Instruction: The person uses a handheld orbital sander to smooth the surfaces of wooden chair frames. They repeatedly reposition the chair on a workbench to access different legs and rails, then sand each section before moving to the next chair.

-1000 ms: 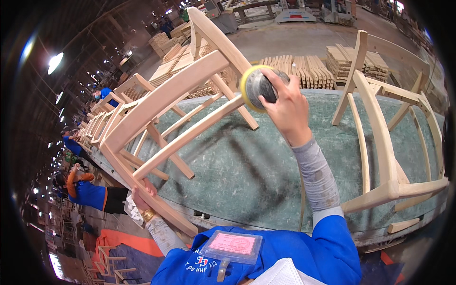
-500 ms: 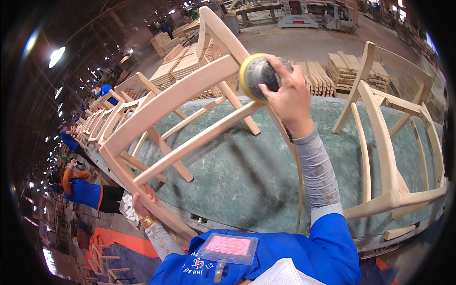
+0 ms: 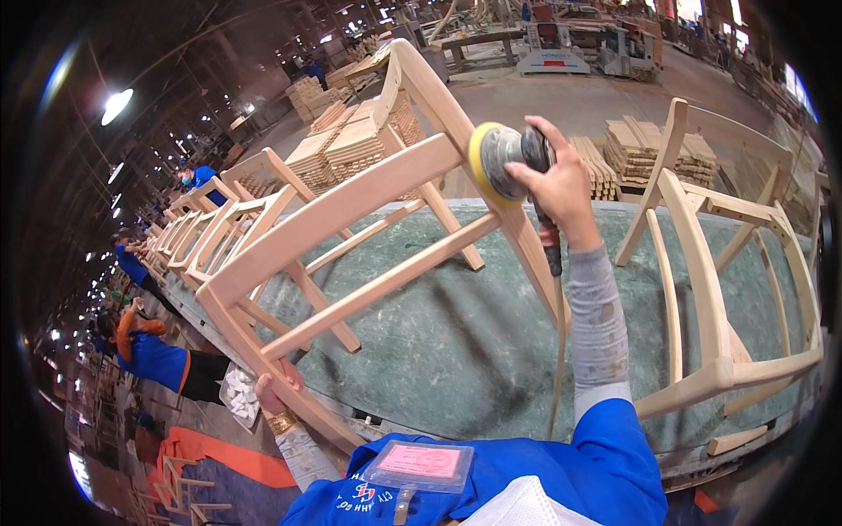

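Now sander (image 3: 502, 158) apparently higher on chair frame (image 3: 351, 202); left hand (image 3: 276, 393) unmoved.

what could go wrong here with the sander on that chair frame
The chair frame lies tilted on the green bench, steadied only by the left hand at its lower leg, so sander pressure might shift it. The right hand holds the sander one-handed against a narrow rail; the yellow pad could slip off. The hose hanging along the forearm could snag on the frame.
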Demonstrator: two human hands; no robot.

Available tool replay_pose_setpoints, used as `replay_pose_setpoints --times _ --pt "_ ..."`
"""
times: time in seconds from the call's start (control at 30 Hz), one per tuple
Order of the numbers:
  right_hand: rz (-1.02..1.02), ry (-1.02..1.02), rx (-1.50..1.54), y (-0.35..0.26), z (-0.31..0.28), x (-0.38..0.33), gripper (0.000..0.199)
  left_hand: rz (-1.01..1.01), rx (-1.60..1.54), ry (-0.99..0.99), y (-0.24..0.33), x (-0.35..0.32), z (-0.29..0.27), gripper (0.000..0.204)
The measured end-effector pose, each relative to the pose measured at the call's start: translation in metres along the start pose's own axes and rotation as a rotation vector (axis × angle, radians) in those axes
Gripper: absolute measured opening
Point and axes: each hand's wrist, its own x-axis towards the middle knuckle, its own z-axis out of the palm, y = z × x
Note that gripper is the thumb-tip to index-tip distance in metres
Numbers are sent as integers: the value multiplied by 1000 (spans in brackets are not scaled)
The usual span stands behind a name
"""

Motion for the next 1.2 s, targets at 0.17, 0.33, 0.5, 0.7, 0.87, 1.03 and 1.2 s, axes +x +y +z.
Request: replay_pose_setpoints --times 0.17,0.33,0.5,0.7,0.87,1.03,1.2 --pt "58 -107 208 26 -10 -6 64 -13 11 -46 -2 1 -1 56" --pt "20 -58 27 40 -25 -51 65 -27 4 -129 -4 -2 -15 65" --pt "-149 42 -136 -17 3 8 62 -14 -6 -43 -9 -8 -9 63" --pt "-402 145 -210 -85 32 98 63 -43 -4 -29 -4 -9 4 46" --pt "-235 -47 -229 -60 7 71 63 -71 47 -91 -7 -10 -12 48" --pt "-59 53 -65 10 -40 -33 62 -43 38 -46 -4 -2 -10 49" --pt "199 258 -25 43 -78 -130 63 -43 83 -123 0 6 -20 64"
